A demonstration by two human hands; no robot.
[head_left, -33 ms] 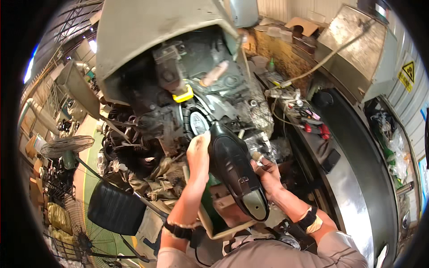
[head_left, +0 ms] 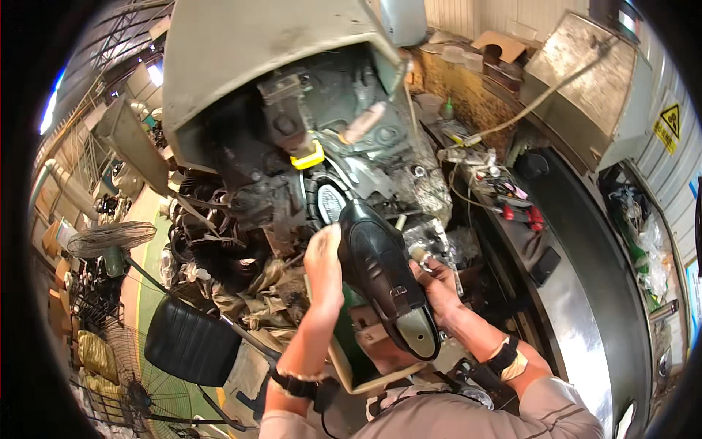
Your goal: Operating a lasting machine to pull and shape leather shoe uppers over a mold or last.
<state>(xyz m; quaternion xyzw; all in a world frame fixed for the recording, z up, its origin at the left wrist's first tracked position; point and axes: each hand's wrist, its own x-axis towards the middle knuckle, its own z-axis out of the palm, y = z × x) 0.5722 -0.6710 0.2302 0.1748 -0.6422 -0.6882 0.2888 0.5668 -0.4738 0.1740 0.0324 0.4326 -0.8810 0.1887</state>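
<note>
A black leather shoe [head_left: 380, 274] with a small buckle lies lengthwise between my hands, sole underneath and opening towards me. My left hand [head_left: 323, 267] is closed along its left side near the toe. On the other side, my right hand [head_left: 435, 289] grips the shoe around its middle, and a pale piece [head_left: 418, 254] shows at those fingertips; I cannot tell what it is. The toe points at a round part with a pale, ribbed face [head_left: 330, 203] on the machine [head_left: 285, 121], close to or touching it. Contact there is hidden by the toe.
A yellow bracket [head_left: 307, 155] sits above the round part. Below the shoe is a tray-like bin [head_left: 387, 382]. Right of me runs a dark conveyor belt [head_left: 585, 256] with a metal edge holding a phone [head_left: 545, 265] and red-handled tool [head_left: 523, 214]. A fan [head_left: 110, 240] stands left.
The shoe's toe and my left hand have shifted slightly left relative to the machine. The whole view has moved a little. Both hands keep their hold.
</note>
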